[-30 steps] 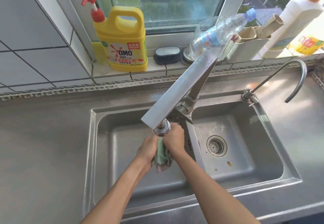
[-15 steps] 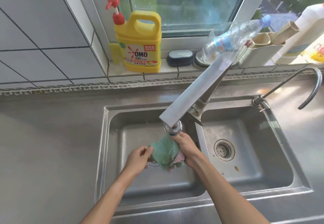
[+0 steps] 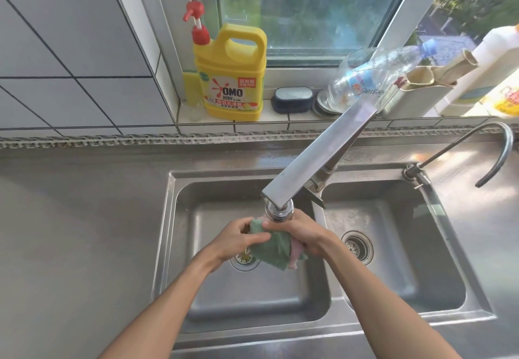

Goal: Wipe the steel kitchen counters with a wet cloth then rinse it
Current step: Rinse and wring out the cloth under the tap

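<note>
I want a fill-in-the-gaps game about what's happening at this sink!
1. Both hands hold a green ____ under the tap.
2. The hands are over the ____ basin of the sink.
3. The detergent jug on the windowsill is ____ with a red pump.
4. The clear plastic bottle on the sill has a ____ cap.

Missing words: cloth; left; yellow; blue

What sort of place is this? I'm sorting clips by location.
Most likely a home kitchen: a steel double sink set in a steel counter, a yellow OMO dish soap jug on the tiled windowsill, and both hands rinsing a green cloth under the faucet.
</note>
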Tool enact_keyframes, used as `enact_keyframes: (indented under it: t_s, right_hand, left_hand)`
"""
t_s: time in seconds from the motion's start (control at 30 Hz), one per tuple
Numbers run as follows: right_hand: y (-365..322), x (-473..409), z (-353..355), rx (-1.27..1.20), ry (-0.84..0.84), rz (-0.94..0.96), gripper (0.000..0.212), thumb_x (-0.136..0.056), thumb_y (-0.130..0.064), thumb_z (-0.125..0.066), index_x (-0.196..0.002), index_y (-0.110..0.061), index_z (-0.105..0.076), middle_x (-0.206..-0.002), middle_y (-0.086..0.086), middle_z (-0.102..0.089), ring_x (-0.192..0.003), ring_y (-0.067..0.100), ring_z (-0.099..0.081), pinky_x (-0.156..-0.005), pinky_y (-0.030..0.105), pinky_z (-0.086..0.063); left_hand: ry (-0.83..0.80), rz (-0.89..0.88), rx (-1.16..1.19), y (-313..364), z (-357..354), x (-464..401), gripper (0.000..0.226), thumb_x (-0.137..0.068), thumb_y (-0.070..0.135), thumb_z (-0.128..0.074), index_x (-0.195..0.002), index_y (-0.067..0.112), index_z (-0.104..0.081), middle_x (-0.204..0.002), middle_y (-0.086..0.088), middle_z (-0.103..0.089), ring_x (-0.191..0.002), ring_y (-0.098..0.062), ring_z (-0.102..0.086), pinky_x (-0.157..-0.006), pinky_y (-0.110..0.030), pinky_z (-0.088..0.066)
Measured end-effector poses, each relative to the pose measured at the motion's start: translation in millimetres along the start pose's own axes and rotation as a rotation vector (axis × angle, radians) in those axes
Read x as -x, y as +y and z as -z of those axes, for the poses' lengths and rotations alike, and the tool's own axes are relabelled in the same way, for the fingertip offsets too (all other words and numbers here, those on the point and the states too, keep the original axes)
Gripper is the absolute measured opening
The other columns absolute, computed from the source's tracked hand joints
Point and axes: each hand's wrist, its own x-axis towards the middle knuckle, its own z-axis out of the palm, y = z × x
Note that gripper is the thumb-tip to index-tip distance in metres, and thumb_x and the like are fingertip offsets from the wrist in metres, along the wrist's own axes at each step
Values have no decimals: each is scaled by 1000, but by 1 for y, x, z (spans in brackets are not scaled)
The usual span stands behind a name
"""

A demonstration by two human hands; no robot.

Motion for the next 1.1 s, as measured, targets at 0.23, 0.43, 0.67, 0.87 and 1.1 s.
enact_keyframes:
  t_s: [0.23,0.43,0.67,0.87,1.1]
  right_hand:
    - [25,0,-1,-40,160,-15,51,-84,-57,-70,-113,-14,-75,-107,13,-78,-88,24,-72,-78,39,-58]
    - [46,-3,-28,-388,-8,-96,66,-88,-79,-48,-127,-31,-71,-128,5,-72,-120,27,-67,-105,51,-51]
    - [42,-7,-25,-403,88,-48,31,-85,-28,-79,-103,-5,-71,-90,18,-59,-90,28,-59,-79,39,-54]
    - [20,-13,-24,-297,339,8,12,-85,-20,-74,-93,-12,-76,-90,9,-79,-80,19,-73,-70,36,-60]
    - [15,-10,-16,-8,503,153,13,-94,-22,-70,-105,-23,-76,-104,-3,-78,-104,17,-73,-94,43,-59]
  left_hand:
    - [109,-26,169,16,-8,-4,39,-78,33,-82,-114,22,-70,-108,2,-81,-98,-12,-75,-89,-31,-60]
    - [250,2,336,9,-13,-11,36,-95,18,-76,-126,5,-63,-121,-21,-75,-99,-26,-75,-87,-39,-61]
    - [401,107,459,6,-2,-12,47,-86,16,-85,-124,-2,-64,-113,-20,-78,-84,-22,-77,-67,-32,-63]
    - [253,412,542,4,-3,-17,40,-89,40,-81,-114,8,-76,-100,-11,-82,-78,-24,-80,-65,-34,-64]
    - [231,368,716,5,-20,-32,53,-108,51,-44,-121,11,-76,-122,-17,-77,-107,-34,-74,-94,-46,-59]
